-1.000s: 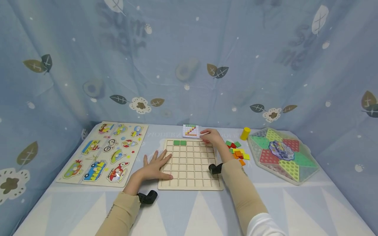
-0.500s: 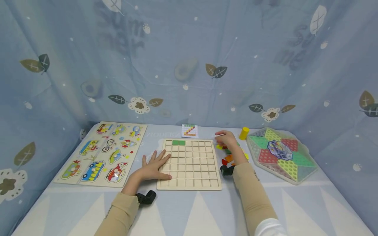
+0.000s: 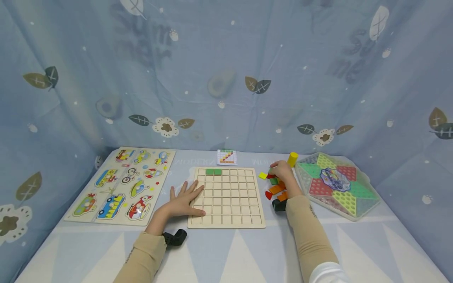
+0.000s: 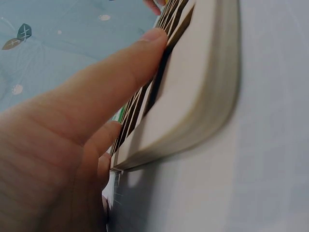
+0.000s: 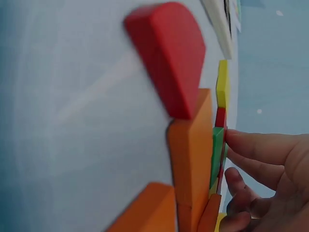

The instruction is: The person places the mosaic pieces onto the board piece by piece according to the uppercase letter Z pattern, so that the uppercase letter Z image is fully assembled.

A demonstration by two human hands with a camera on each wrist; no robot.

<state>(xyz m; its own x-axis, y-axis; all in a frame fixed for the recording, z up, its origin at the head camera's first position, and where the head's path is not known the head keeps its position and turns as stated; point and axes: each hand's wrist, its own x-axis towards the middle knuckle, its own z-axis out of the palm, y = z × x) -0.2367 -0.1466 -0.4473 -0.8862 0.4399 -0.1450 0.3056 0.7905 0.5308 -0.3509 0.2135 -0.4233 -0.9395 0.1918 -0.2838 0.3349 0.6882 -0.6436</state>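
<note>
My left hand [image 3: 181,202] rests with spread fingers on the left side of a wooden grid board [image 3: 226,198], its thumb [image 4: 130,65] across the frame. Two green square tiles [image 3: 214,171] lie in the board's top row. To the right of the board, my right hand [image 3: 282,171] reaches into a pile of coloured blocks; its thumb and forefinger pinch at a green block [image 3: 270,170], partly hidden by the fingers. Around them lie orange blocks [image 3: 276,189], a red rounded block [image 5: 176,53], another green block [image 3: 274,181] and a yellow block [image 3: 263,175].
A pattern card [image 3: 227,157] lies behind the board. At the left is a vehicle-picture puzzle board [image 3: 122,184]. A yellow cylinder [image 3: 292,159] and a hexagonal game box [image 3: 337,184] stand at the right. A blue printed curtain [image 3: 226,78] hangs behind the table.
My right hand has moved rightward from over the board's top right corner to the block pile, and down to it. Some blocks lie spread differently. My left hand has stayed on the board.
</note>
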